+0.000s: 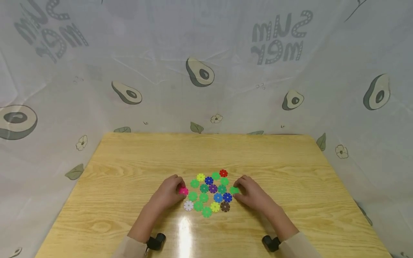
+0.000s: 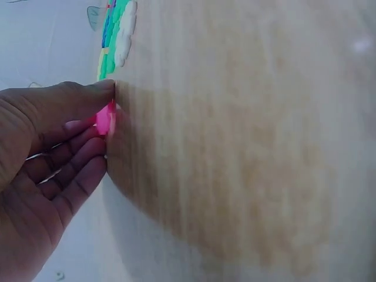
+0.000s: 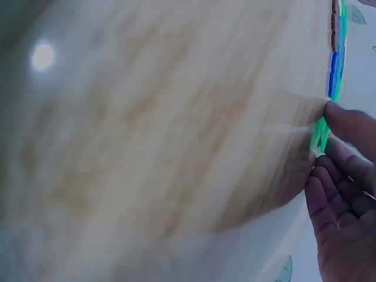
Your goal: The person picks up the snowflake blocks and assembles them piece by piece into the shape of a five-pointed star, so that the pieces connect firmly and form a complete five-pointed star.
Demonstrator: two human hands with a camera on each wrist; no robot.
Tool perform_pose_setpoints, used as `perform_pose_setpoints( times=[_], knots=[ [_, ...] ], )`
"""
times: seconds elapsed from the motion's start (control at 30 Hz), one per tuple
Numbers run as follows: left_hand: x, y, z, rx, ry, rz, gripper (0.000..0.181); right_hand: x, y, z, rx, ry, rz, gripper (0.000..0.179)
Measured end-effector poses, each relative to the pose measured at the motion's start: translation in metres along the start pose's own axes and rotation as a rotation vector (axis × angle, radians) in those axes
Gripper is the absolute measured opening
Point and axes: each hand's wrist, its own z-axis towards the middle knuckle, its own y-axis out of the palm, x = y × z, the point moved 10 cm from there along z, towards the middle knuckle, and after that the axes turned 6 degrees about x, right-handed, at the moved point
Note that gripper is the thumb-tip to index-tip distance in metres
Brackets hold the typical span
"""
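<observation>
Notched plastic interlocking discs lie in a flat cluster on the wooden table, in green, blue, yellow and other colours. At the cluster's left edge my left hand (image 1: 169,191) pinches a pink interlocking disc (image 1: 183,191) between thumb and fingers, low against the tabletop. In the left wrist view, a piece of the pink disc (image 2: 104,120) shows between thumb and fingers. On the opposite side, my right hand (image 1: 251,192) holds a bright green interlocking disc (image 1: 234,190) by its outer edge. The right wrist view shows that green disc (image 3: 319,136) between thumb and fingertips, near the surface.
Around the cluster are a white disc (image 1: 188,205) at front left, a brown disc (image 1: 225,206) at front right and a red disc (image 1: 223,173) at the back. The wooden table (image 1: 206,150) meets a printed cloth (image 1: 161,104) at its back and sides.
</observation>
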Motion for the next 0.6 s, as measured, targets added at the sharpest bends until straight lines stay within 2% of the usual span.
perform_pose_setpoints(
  times=[0.3, 0.5, 0.6],
  knots=[
    [-0.007, 0.001, -0.002, 0.064, -0.027, -0.088, 0.019, 0.008, -0.005, -0.004, 0.003, 0.122, 0.107, 0.025],
    [-0.009, -0.006, -0.002, 0.146, -0.044, -0.130, 0.015, 0.002, -0.009, 0.000, 0.001, 0.120, 0.101, 0.033],
    [-0.002, -0.014, 0.001, 0.196, -0.045, -0.186, 0.016, -0.007, -0.016, 0.003, 0.031, 0.105, 0.125, 0.036]
  ],
)
